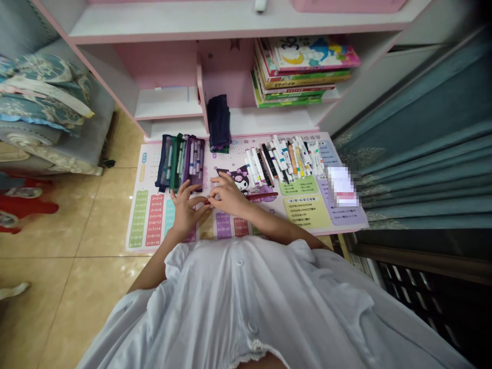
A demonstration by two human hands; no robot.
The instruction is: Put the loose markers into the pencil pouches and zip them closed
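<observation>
As right hand [227,193] grips red pen [261,196], rightward

Figure: the wearer's own body and clothing, seen from above. A loose white short-sleeved garment [238,302] of thin, softly creased cloth covers the torso. A single vertical row of round white buttons [240,262] runs down the centre front, with a narrow placket beneath it. The left sleeve [176,259] and right sleeve [303,251] are short and gathered, with soft, ruffled edges. A narrow scalloped lace trim [251,351] edges the cloth at the bottom of the view. The forearms, left hand [187,210] and right hand [226,193] are bare.
</observation>
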